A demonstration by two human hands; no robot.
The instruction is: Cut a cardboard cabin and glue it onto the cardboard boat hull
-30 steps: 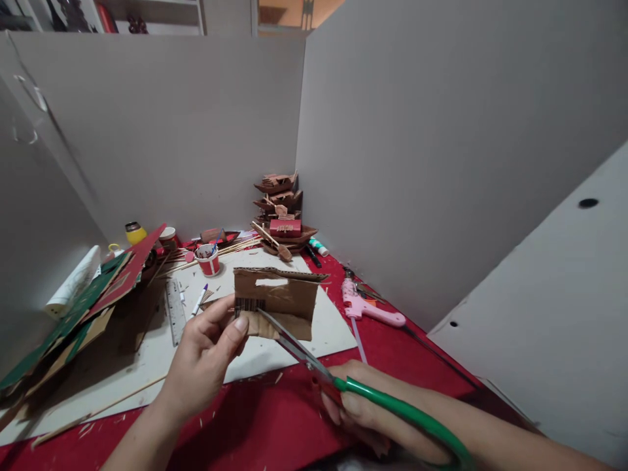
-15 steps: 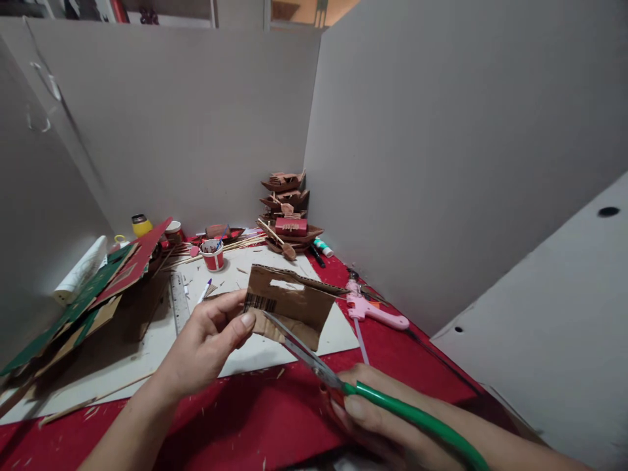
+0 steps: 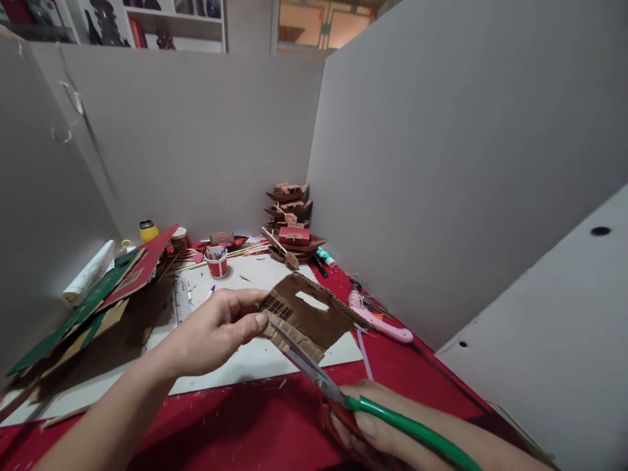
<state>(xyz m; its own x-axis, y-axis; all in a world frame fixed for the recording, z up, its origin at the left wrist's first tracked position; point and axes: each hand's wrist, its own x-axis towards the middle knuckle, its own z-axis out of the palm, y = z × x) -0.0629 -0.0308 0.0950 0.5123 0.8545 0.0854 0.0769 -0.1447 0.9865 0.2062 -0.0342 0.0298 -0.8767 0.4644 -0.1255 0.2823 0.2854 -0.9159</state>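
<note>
My left hand (image 3: 228,327) pinches the near left corner of a brown cardboard piece (image 3: 321,322) between thumb and fingers. The piece has a barcode print and a rectangular cut-out, and it is held tilted above the table. My right hand (image 3: 363,418) is wrapped round the handles of a pair of scissors (image 3: 314,373), one of them green. Their blades lie along the cardboard's near edge, the tips close to my left thumb. Whether the blades are fully closed there I cannot make out.
Folded cardboard sheets (image 3: 98,314) pile up at the left beside a clear ruler (image 3: 181,301). Beyond stand a red-and-white cup (image 3: 216,263) and stacked model boats (image 3: 293,235). A pink glue gun (image 3: 387,328) lies at the right, near the grey partition (image 3: 441,150).
The cardboard has turned, its far right end now lying lower and further right, over part of the glue gun. Both hands keep their grip. The whole view has shifted slightly.
</note>
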